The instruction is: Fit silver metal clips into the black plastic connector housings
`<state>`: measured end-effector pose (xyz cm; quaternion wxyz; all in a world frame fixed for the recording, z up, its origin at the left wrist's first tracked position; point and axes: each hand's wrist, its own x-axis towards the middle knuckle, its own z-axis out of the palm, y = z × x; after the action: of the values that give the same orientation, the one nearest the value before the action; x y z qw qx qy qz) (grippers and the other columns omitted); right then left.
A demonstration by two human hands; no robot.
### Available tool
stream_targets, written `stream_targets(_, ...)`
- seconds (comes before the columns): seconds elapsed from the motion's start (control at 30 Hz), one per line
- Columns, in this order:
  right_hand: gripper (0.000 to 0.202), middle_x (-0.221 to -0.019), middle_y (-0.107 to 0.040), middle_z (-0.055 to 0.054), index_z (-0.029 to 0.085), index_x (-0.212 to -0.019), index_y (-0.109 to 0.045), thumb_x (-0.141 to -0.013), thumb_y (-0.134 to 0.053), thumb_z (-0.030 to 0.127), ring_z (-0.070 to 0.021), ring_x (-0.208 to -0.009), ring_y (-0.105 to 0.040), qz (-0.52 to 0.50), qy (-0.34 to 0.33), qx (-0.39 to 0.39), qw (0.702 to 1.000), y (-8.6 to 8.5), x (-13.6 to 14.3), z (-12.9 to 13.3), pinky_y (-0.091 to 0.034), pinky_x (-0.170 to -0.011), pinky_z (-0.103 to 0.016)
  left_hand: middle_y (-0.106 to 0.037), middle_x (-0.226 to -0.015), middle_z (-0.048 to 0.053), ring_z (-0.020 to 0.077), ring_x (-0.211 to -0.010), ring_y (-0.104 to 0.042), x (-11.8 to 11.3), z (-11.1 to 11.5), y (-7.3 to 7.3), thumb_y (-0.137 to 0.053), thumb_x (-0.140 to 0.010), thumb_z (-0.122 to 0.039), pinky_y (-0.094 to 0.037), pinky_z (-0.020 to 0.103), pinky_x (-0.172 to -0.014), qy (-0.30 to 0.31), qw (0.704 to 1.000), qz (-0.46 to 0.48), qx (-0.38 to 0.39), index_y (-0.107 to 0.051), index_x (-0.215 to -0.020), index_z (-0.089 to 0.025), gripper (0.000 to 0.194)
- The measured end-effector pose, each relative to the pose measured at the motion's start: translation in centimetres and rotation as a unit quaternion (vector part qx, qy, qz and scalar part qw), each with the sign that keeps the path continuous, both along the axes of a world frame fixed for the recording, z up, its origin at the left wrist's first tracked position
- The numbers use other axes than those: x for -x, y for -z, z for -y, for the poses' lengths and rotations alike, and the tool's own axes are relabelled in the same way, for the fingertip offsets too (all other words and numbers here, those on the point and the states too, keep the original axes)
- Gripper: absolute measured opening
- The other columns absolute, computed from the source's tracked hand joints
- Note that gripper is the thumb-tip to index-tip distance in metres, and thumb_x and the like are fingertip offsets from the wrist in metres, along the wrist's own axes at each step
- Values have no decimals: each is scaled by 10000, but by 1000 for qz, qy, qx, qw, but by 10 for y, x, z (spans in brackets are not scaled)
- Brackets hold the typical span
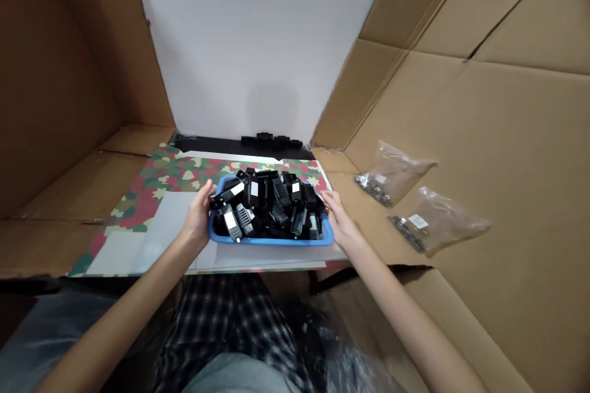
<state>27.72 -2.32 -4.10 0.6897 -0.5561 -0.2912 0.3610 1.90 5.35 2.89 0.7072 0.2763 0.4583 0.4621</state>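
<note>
A blue basket (271,242) heaped with black plastic parts (280,192), several bearing white labels, is at the middle of the table. My left hand (199,212) grips its left end, thumb up near the rim and the other fingers mostly hidden. At the opposite end, my right hand (338,216) holds the basket's right side, fingers at the rim beside the black parts. Whether the basket rests on the table or is slightly raised, I cannot tell.
Two clear bags of small metal pieces (372,188) (408,232) lie on cardboard at the right. Black strips (271,140) lie at the table's back edge. A camouflage-patterned cover (138,198) spreads under grey sheets. Cardboard walls (483,135) stand on both sides.
</note>
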Motion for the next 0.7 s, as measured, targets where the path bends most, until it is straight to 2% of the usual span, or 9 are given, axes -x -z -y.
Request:
stream_targets(0.17,369,-854,-527,46,247,-836,-519,-645,-661,528,-152,-870,-503,16,22,-4,1000,12,-8,-2,-371,-806,-280,-594,-585,-4,236,-712,-643,-10,5,6,-652,-597,-491,-475,282,-591,-6,1000,-9,-25,-601,-695,-168,341)
stream_targets(0.33,342,-835,-517,35,245,-834,-477,-680,-612,519,-162,-850,-521,42,16,-5,999,11,-8,-11,-406,-786,-295,-598,-685,24,253,-782,-609,-9,-6,13,-639,-572,-566,-472,323,-678,39,996,-60,-51,-592,-759,-179,432)
stream_targets(0.37,344,-848,-513,31,249,-855,-470,-686,-609,513,-166,-863,-520,45,24,-1,999,8,-10,-9,-410,-794,-303,-576,-700,22,238,-785,-589,-6,-10,14,-620,-586,-572,-459,323,-700,25,994,-91,-60,-583,-774,-182,435)
stream_targets(0.43,361,-907,-495,17,261,-924,-456,-692,-624,479,-175,-917,-505,86,91,-3,992,2,-22,4,-406,-843,-325,-540,-774,16,199,-806,-540,4,-16,17,-588,-610,-556,-431,322,-767,-61,977,-165,-118,-564,-835,-187,433)
stream_targets(0.5,381,-996,-461,-7,266,-997,-443,-709,-637,421,-182,-990,-475,199,231,-26,952,0,-41,34,-379,-919,-354,-519,-877,14,172,-842,-504,11,-15,18,-587,-604,-529,-403,329,-840,-164,931,-216,-243,-546,-931,-195,468)
stream_targets(0.57,318,-1066,-447,-47,251,-1034,-441,-785,-564,403,-201,-1031,-469,326,343,-30,880,7,-56,81,-371,-949,-398,-512,-968,18,167,-886,-497,10,-2,20,-616,-598,-523,-389,336,-876,-195,867,-205,-410,-537,-1025,-207,537)
stream_targets(0.6,271,-1081,-455,-64,241,-1045,-448,-834,-501,403,-209,-1037,-475,363,351,7,863,15,-58,109,-377,-947,-415,-508,-997,18,168,-905,-497,5,10,22,-629,-612,-529,-390,332,-871,-198,830,-182,-488,-542,-1044,-218,539)
stream_targets(0.63,236,-1068,-473,-70,232,-1025,-469,-867,-452,406,-214,-1029,-486,381,321,76,864,25,-56,137,-390,-933,-423,-504,-1036,21,174,-925,-498,-2,25,26,-622,-651,-539,-400,331,-854,-176,799,-163,-552,-549,-1065,-233,521)
stream_targets(0.7,214,-1010,-541,-59,214,-966,-540,-884,-466,398,-207,-983,-529,367,188,233,881,52,-40,190,-435,-887,-407,-515,-1040,22,192,-913,-507,-19,63,39,-547,-752,-545,-434,334,-793,-52,764,-144,-627,-521,-1163,-281,489)
